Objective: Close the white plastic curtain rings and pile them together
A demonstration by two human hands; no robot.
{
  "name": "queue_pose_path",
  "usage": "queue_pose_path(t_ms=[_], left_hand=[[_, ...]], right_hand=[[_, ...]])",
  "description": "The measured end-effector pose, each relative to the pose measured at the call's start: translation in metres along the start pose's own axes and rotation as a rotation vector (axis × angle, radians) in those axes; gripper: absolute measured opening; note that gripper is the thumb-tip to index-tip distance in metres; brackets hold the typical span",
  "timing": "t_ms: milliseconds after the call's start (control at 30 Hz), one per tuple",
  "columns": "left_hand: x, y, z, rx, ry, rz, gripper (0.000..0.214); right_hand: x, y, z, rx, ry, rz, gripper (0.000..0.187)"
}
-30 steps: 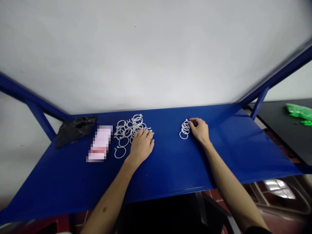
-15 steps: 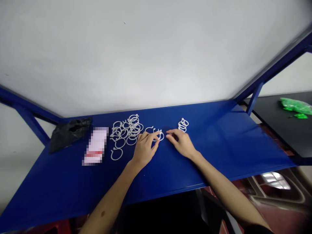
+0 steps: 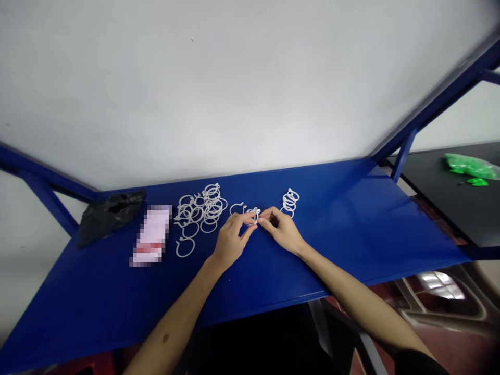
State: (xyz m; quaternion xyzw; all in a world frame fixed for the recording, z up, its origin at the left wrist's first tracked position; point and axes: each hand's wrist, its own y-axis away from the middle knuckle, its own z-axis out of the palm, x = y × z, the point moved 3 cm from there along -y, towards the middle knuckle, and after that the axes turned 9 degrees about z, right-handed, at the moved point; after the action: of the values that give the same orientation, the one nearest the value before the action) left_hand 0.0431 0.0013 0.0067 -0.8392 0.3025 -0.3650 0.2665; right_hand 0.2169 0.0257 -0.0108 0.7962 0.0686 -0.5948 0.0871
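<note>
Between my two hands is a white curtain ring (image 3: pixel 255 215), partly covered by fingers. My left hand (image 3: pixel 233 236) pinches its left side, and the fingers of my right hand (image 3: pixel 283 228) are closed on its right side. Just beyond my left fingers another open white ring (image 3: pixel 236 209) lies on the blue table (image 3: pixel 273 281). A loose pile of white rings (image 3: pixel 199 211) spreads to the left of my left hand. Past my right hand, several white rings (image 3: pixel 289 200) lie overlapping in a short row.
A pixelated pink-and-white item (image 3: pixel 152 234) lies left of the pile, with a crumpled black plastic bag (image 3: pixel 111 216) beyond it. Blue frame bars (image 3: pixel 404 156) flank the table. On a black table (image 3: pixel 437 198) at right lies a green plastic bag (image 3: pixel 471 165).
My right hand has moved left and closed on the ring that my left hand holds. The view has shifted slightly.
</note>
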Motion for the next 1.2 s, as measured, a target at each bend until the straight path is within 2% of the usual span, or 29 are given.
queue_pose_path(t_ms=[100, 200, 400, 700, 767, 867, 933, 1200], left_hand=[[0.003, 0.0, 0.001, -0.018, -0.013, 0.064, 0.026], [0.0, 0.002, 0.005, -0.059, -0.036, 0.074, 0.024], [-0.01, 0.001, 0.001, 0.0, -0.141, -0.105, 0.017], [-0.011, -0.005, -0.004, -0.039, 0.062, -0.256, 0.01], [-0.009, -0.005, -0.003, -0.082, 0.069, -0.254, 0.015], [-0.007, -0.003, 0.0, -0.188, 0.05, -0.234, 0.037], [-0.008, -0.002, 0.001, -0.234, 0.035, -0.218, 0.044], [-0.009, -0.001, -0.001, -0.238, -0.112, -0.112, 0.035]], right_hand=[[0.001, 0.0, 0.004, -0.037, -0.111, 0.012, 0.025], [0.002, -0.001, 0.005, -0.035, -0.118, 0.01, 0.021], [0.002, 0.0, 0.001, 0.016, -0.02, -0.036, 0.017], [-0.006, 0.002, -0.002, 0.059, 0.047, -0.138, 0.017], [-0.008, 0.003, -0.005, 0.102, 0.08, -0.154, 0.016], [-0.011, 0.003, -0.009, 0.158, 0.106, -0.162, 0.016], [-0.012, 0.003, -0.012, 0.175, 0.14, -0.177, 0.017], [-0.008, 0.001, -0.016, 0.076, 0.303, -0.237, 0.015]])
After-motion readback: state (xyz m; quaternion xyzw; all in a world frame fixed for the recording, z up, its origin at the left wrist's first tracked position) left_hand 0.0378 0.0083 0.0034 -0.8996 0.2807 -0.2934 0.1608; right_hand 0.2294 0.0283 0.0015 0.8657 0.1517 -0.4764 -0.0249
